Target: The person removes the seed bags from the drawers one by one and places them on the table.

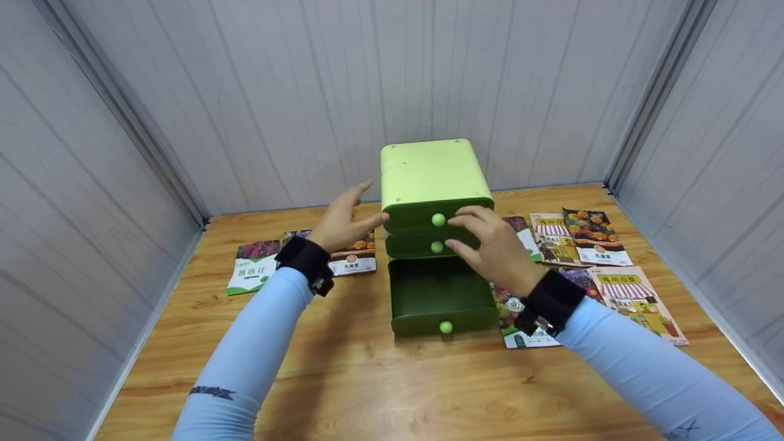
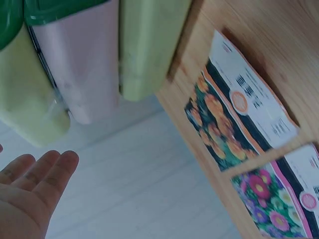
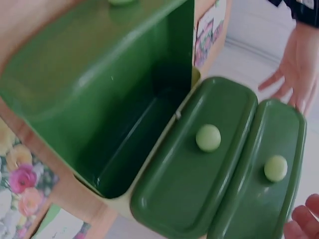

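A small cabinet (image 1: pixel 435 171) with a light green top holds three dark green drawers, each with a round light green knob. The bottom drawer (image 1: pixel 445 318) is pulled out, its inner walls showing; the top drawer (image 3: pixel 259 199) and middle drawer (image 3: pixel 172 199) are pushed in. My left hand (image 1: pixel 343 223) is spread beside the cabinet's upper left side, thumb near the top drawer's edge and fingers straight. On the other side, my right hand (image 1: pixel 490 245) hovers in front of the upper drawers with loosely bent fingers. Its fingertips are close to the top knob (image 3: pixel 275 168) but apart from it.
Seed packets with flower pictures lie on the wooden table (image 1: pixel 367 386). Left of the cabinet are a green-white packet (image 1: pixel 252 269) and an orange-flower packet (image 2: pixel 239 104). Several more, including a striped-awning packet (image 1: pixel 637 300), lie at right. Pale panel walls (image 1: pixel 294 92) enclose the table.
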A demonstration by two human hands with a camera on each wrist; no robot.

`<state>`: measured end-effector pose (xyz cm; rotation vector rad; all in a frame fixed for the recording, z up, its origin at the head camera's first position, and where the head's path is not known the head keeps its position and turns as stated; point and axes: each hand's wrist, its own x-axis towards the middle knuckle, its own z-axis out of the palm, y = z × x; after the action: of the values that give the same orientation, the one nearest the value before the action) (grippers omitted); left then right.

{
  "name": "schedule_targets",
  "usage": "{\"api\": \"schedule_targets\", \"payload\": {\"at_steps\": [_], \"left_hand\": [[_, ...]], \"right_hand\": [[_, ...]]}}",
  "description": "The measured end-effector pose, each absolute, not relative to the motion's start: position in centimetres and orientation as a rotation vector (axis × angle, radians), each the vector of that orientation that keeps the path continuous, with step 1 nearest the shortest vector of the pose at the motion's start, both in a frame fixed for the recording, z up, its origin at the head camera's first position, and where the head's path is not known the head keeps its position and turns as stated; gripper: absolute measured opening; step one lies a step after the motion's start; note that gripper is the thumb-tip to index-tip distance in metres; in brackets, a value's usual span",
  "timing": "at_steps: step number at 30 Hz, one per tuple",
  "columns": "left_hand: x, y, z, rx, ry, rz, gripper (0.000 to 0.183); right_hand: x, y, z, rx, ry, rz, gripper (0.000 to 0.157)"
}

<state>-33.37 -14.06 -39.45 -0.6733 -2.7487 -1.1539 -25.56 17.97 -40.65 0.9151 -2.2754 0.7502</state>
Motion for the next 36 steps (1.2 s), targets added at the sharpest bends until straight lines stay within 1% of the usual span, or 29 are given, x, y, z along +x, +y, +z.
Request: {"api": "schedule_targets", "payload": {"at_steps": [4, 8, 10, 16, 23, 30, 36], "left_hand": [[-33.3, -12.7, -39.0, -0.698, -2.763, -1.169, 0.095], [-33.4, -11.8, -38.8, -0.717, -2.762, -1.184, 0.099], [-33.4, -11.4, -38.8, -0.73, -2.761, -1.18, 0.099], [-33.4, -10.4, -39.0, -0.75, -2.753, -1.169, 0.098], [-33.3, -9.7, -39.1, -0.71, -2.749, -1.145, 0.093], [-33.3, -9.4, -39.4, -0.694, -2.718, -1.166, 0.089], [-33.3, -9.4, -39.5, -0.688, -2.701, -1.187, 0.089]], "right_hand": [[-24.6, 17.7, -41.5, 0.929, -2.359, 0.76, 0.027], [-23.7, 17.3, -42.5, 0.936, -2.469, 0.747, 0.017], [-23.2, 17.1, -43.1, 0.949, -2.52, 0.708, 0.016], [-21.6, 16.4, -44.9, 0.983, -2.637, 0.502, 0.027], [-20.4, 15.8, -46.8, 0.995, -2.741, 0.427, 0.033], [-19.7, 15.6, -48.4, 0.963, -2.76, 0.31, 0.039], [-19.4, 15.3, -49.7, 0.864, -2.804, 0.181, 0.045]]}}
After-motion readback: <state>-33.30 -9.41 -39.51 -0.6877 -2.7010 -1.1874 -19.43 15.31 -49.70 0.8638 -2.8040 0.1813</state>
